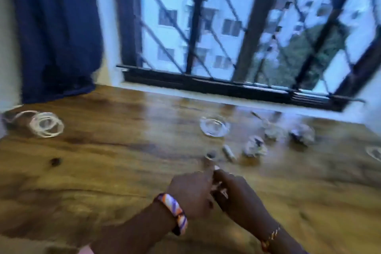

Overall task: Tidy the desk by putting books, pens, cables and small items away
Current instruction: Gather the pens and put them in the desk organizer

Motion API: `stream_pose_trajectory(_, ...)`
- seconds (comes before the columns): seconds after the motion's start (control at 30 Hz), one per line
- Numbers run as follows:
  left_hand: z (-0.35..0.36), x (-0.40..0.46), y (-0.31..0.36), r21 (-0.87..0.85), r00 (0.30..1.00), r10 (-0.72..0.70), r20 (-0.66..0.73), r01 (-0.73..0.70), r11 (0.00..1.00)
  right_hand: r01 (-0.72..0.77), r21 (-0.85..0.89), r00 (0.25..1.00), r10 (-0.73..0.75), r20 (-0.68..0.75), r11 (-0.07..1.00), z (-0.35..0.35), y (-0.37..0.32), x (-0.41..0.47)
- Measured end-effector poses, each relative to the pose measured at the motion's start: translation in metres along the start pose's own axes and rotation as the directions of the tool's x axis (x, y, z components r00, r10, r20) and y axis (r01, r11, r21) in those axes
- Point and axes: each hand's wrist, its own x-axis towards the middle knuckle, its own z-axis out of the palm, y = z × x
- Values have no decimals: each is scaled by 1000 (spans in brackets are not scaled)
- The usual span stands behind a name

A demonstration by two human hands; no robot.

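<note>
Blurry, left hand & right hand touching over desk, grip state unclear; crumpled papers beyond

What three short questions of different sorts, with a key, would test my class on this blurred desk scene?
1. True or false: the coiled white cable lies at the desk's far left, apart from both hands.
2. Which wrist wears the striped band? A) left B) right C) neither
3. Fill in: the crumpled paper balls lie on the ____ side of the desk, near the window.

Key: 1 true. 2 A. 3 right. The left hand and right hand meet over some small item; blur hides what it is and how the fingers lie.
</note>
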Motion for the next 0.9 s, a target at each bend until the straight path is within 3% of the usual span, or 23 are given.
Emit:
stream_pose_trajectory(0.1, 24, 14, 78, 67, 988, 139, 72, -144, 987, -195, -150, 980, 185, -76, 969, -30, 60, -68)
stream_pose_trajectory(0.23, 49, 36, 146, 90, 962, 227, 148, -242, 966, -337, -249, 939, 307, -153, 908, -60, 125, -130)
stream_pose_trajectory(0.37, 77, 70, 186, 179, 950, 311, 36, -312, 933, -437, -217, 894, 395, -210, 873, -82, 183, -164)
stream_pose_trajectory(0.5, 98, 109, 219, 146, 945, 320, -61, -309, 940, -522, -228, 852, 490, -185, 822, -93, 229, -172)
stream_pose_trajectory(0.6, 108, 149, 245, 91, 904, 401, -147, -391, 916, -544, -224, 837, 506, -208, 809, -113, 261, -159)
stream_pose_trajectory(0.7, 112, 192, 279, 85, 874, 451, -178, -443, 892, -566, -318, 816, 462, -348, 761, -140, 310, -143)
stream_pose_trajectory(0.8, 115, 235, 315, 35, 871, 456, -184, -458, 888, -645, -360, 751, 472, -461, 674, -180, 367, -126)
stream_pose_trajectory(0.9, 117, 268, 347, -18, 879, 459, -131, -465, 885, -753, -376, 658, 623, -424, 540, -224, 408, -113)
